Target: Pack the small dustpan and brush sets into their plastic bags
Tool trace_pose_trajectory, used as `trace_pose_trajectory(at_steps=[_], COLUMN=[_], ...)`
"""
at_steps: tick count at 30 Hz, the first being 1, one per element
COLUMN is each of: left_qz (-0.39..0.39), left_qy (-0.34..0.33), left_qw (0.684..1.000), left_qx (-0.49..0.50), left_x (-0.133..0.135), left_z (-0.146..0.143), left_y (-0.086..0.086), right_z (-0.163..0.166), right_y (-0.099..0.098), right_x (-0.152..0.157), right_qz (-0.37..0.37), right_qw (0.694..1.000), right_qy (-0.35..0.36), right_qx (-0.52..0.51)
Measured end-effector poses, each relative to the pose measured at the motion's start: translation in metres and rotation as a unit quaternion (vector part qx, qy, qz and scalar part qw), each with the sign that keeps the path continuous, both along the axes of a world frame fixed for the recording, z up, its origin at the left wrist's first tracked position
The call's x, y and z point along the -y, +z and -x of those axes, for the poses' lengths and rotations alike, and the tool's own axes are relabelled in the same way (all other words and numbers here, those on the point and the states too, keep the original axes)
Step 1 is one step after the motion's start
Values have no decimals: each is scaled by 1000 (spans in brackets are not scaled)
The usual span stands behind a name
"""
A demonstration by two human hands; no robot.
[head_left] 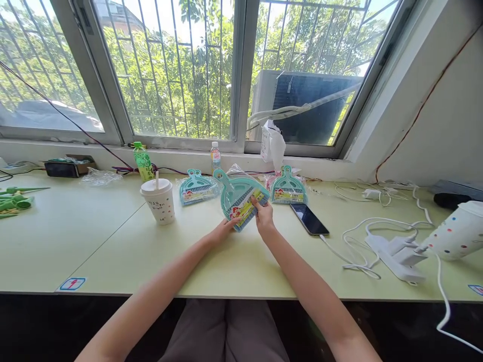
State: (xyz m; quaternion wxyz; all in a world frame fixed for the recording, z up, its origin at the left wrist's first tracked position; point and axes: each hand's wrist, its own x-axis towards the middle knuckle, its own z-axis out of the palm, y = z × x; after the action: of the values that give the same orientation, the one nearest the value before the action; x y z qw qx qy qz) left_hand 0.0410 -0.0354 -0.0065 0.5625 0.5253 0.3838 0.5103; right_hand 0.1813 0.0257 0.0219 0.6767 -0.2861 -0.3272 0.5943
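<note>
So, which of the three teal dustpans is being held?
The middle dustpan: the left hand and right hand both grip it. Neither hand touches the left dustpan or the right dustpan by the phone.

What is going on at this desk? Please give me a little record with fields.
Held item: teal plastic dustpan with printed label
Left hand: grips its lower edge
Right hand: grips its right side
Left side: similar teal dustpan, white spotted paper cup with straw
Right side: another teal dustpan, black rectangular phone
Surface: pale yellow-green tabletop
</note>
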Motion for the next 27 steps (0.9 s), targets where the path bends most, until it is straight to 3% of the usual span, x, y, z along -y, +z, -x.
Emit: trace_pose_trajectory(at_steps=[3, 6, 8, 12, 15, 17, 22, 27], left_qz=[6, -33, -15, 98, 105, 76, -38, -42], left_qy=[-2, 46, 67, -71, -134, -94, 123, 166], left_qw=[1000, 996, 993, 991, 984, 991, 991, 985], left_qx=[23, 75, 93, 54, 42, 61, 47, 21], left_x=[-2, 2, 8, 18, 17, 13, 8, 8], left_z=[-1, 2, 4, 4, 0, -3, -3, 6], left_y=[3, 14, 19, 17, 11, 8, 15, 24], right_z=[1, 5, 7, 6, 4, 4, 14, 17], right_y=[-1, -4, -5, -3, 0, -1, -15, -21], right_x=[1, 6, 10, 14, 12, 11, 11, 8], right_qz=[7, 12, 11, 6, 4, 3, 43, 41], right_qw=[1000, 1000, 1000, 996, 995, 996, 997, 998], right_qy=[-7, -12, -24, -84, -96, -86, -71, 37], right_qx=[-6, 0, 10, 38, 41, 22, 4, -3])
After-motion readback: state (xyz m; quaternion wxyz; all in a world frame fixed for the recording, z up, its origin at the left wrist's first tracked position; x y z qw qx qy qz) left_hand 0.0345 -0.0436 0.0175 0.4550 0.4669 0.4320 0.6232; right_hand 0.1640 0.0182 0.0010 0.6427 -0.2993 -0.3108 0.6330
